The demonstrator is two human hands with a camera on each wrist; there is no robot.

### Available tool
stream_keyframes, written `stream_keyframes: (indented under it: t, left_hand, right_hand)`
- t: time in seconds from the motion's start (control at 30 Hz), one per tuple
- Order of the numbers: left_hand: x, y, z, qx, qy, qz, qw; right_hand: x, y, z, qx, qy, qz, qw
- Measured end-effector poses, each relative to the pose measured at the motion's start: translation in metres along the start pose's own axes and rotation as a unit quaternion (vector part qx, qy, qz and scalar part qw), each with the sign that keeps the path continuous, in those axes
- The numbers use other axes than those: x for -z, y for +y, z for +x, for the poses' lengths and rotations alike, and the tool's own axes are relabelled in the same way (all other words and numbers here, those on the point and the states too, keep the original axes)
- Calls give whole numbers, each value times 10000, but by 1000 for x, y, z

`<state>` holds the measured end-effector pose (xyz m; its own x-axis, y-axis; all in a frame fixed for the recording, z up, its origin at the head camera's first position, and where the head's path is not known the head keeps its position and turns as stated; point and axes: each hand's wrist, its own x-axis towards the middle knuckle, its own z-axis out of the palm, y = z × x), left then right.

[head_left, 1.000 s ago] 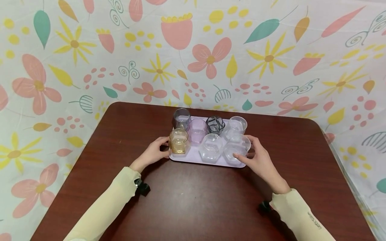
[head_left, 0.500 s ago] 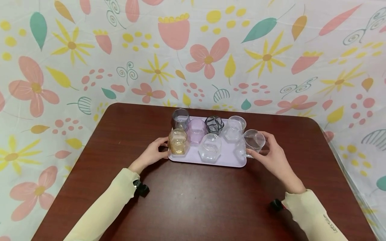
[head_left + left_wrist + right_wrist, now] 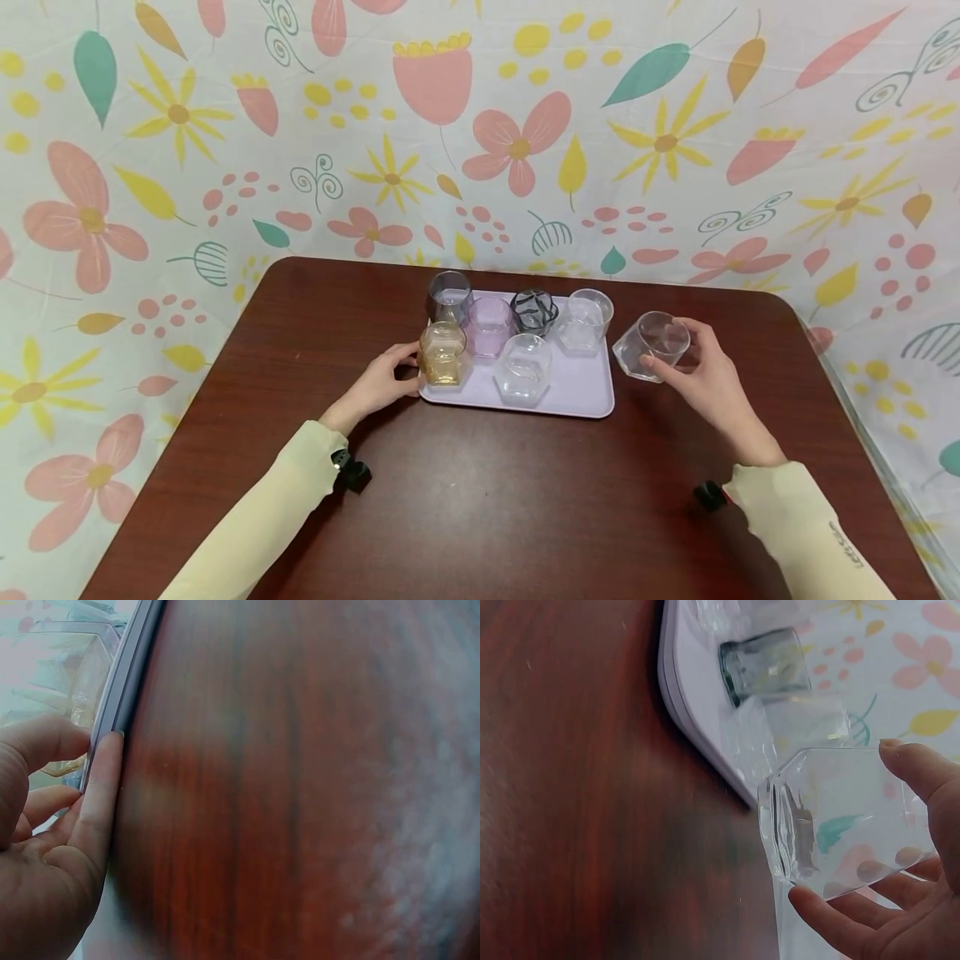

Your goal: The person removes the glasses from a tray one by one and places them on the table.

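A lilac tray (image 3: 566, 402) carries an amber glass (image 3: 443, 354), a smoky grey glass (image 3: 450, 298), a pink glass (image 3: 490, 327), a dark-streaked glass (image 3: 535, 312) and two clear glasses, one at the front (image 3: 522, 371), one at the back right (image 3: 584, 322). My left hand (image 3: 381, 383) grips the tray's left end beside the amber glass; the left wrist view has its fingers (image 3: 97, 802) at the rim. Off the tray's right side, my right hand (image 3: 701, 379) holds another clear glass (image 3: 647, 348) between thumb and fingers, tilted, its faceted base pointing left.
The tray stands toward the back of a dark brown wooden table (image 3: 465, 500). Behind the table hangs a white cloth (image 3: 300, 100) printed with flowers and leaves. The back right glass is close to the tray's right edge.
My right hand has lifted the clear glass from the tray's front right corner and carried it rightward past the edge, tilting it. My left hand has stayed at the tray's left end.
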<state>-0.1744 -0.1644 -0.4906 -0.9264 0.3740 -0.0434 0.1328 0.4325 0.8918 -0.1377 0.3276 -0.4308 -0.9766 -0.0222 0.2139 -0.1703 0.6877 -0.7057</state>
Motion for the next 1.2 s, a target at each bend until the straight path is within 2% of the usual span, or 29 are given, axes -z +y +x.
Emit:
stream_keyframes:
  t: [0.17,0.4,0.63,0.87,1.2]
  left_hand:
    - [0,-1,0,-52,18,60,10000]
    - [1,-4,0,-223,30,404,9989]
    - [2,-5,0,-358,11,578,9977]
    - [2,-4,1,-353,41,616,9975]
    - [1,-4,-1,-188,-7,610,9980]
  right_hand:
    - [6,8,12,-164,-23,22,9999]
    - [10,16,37,-352,-84,104,9993]
    - [9,19,61,-421,-97,-52,9991]
    - [5,21,80,-436,-202,-142,9987]
    - [-8,39,102,-705,-369,-254,9965]
